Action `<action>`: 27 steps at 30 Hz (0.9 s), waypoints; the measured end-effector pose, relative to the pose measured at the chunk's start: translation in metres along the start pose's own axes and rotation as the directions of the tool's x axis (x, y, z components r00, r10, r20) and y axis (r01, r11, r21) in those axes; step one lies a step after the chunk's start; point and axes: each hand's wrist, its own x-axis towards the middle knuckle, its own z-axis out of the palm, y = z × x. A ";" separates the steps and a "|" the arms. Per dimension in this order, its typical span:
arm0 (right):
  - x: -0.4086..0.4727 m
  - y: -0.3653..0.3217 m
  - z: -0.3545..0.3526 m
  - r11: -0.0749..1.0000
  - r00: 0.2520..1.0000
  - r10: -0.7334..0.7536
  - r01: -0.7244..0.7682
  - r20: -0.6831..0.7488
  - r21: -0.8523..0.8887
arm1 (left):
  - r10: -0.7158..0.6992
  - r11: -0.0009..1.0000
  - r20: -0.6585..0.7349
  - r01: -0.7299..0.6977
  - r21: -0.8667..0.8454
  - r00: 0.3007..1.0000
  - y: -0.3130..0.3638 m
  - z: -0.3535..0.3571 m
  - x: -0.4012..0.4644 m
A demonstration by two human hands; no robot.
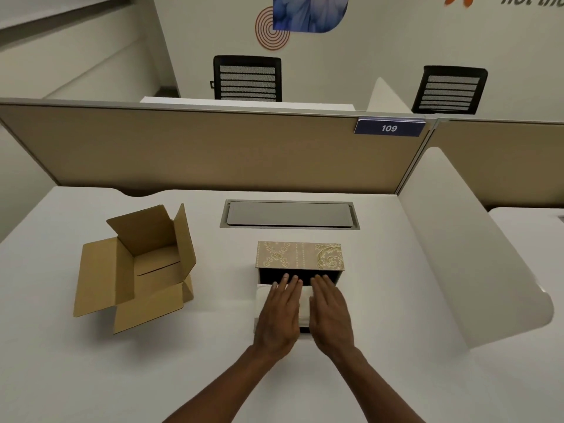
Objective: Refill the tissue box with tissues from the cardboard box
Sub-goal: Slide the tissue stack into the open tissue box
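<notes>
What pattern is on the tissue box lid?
Tan with gold leafy scrollwork on the tissue box lid, seen in the head view.

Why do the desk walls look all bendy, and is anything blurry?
Head view: the wide lens bows the partition and desk edges; soft, even light, faint shadow beside the cardboard box; both hands' fingers on the tissues look slightly soft.

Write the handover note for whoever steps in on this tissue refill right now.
Left hand and right hand: both flat, palms down, on the white tissue stack, gripping nothing.
Tissue box: patterned, centre of the desk, its dark opening facing the person; the stack lies at that opening, mostly outside.
Cardboard box: to the left, flaps open, looks empty.
Done: tissues out of the carton.
Left: slide the stack fully in, close the box.
</notes>
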 end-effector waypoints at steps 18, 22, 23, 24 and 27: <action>-0.006 0.040 0.014 0.990 0.943 0.098 -0.059 0.317 -0.131 | -0.240 0.969 0.271 0.216 0.118 0.932 -0.061 0.000 -0.013; -0.007 0.041 0.015 0.993 0.951 0.109 -0.093 0.291 -0.068 | -0.260 0.964 0.290 0.262 0.032 0.921 -0.062 0.001 -0.011; -0.008 0.041 0.015 0.994 0.953 0.105 -0.092 0.286 -0.058 | -0.263 0.962 0.286 0.271 0.011 0.921 -0.062 0.000 -0.012; -0.007 0.041 0.014 0.995 0.954 0.101 -0.090 0.284 -0.049 | -0.273 0.958 0.282 0.288 -0.012 0.920 -0.063 0.000 -0.013; -0.006 0.044 0.013 0.993 0.957 0.112 -0.119 0.268 0.012 | -0.335 0.920 0.294 0.378 -0.103 0.895 -0.067 -0.005 -0.017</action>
